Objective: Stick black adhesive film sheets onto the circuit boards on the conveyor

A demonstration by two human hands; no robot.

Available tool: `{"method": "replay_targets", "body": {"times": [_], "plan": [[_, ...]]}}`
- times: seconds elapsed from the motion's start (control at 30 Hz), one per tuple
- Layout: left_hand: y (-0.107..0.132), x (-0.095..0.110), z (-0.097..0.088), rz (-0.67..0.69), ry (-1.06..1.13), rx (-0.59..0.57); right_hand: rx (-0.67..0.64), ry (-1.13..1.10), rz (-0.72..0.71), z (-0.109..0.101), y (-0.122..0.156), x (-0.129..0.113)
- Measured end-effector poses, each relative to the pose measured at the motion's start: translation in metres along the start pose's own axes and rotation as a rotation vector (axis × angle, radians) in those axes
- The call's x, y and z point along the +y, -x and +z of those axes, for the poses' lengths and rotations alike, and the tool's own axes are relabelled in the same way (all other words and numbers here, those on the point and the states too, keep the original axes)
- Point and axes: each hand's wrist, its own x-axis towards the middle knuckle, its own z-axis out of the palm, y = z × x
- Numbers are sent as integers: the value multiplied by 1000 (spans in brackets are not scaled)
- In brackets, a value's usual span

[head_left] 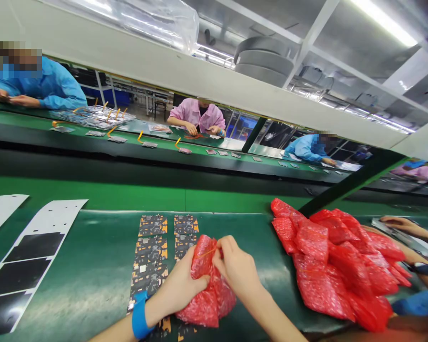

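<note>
my left hand grips a red bag; my right hand pinches its upper edge. boards in two columns; red heap at right.

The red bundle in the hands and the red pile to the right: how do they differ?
The red bundle is gripped in the left hand, the right hand at its edge; the red pile lies apart from both.
The red bundle is small; the red pile is far larger, with many overlapping folds.
Both are shiny red bubble wrap.
</note>
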Motion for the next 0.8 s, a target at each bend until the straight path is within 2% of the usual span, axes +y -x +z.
{"method": "replay_targets", "body": {"times": [0.13,0.37,0.5,0.6,0.7,0.8], "plan": [[3,1,1,10,-12,-135,3,-177,151,-5,-24,16],[-7,4,-10,7,51,-429,-209,-736,418,1,-32,23],[-15,9,-17,-8,102,-524,-271,-1012,490,-19,-38,32],[-16,17,-25,0,251,-512,-268,-1154,524,-34,-37,49],[-19,18,-26,6,448,-391,-171,-1253,550,-34,-25,65],[-27,12,-16,-31,616,-268,-32,-1307,571,-28,-11,79]]}}
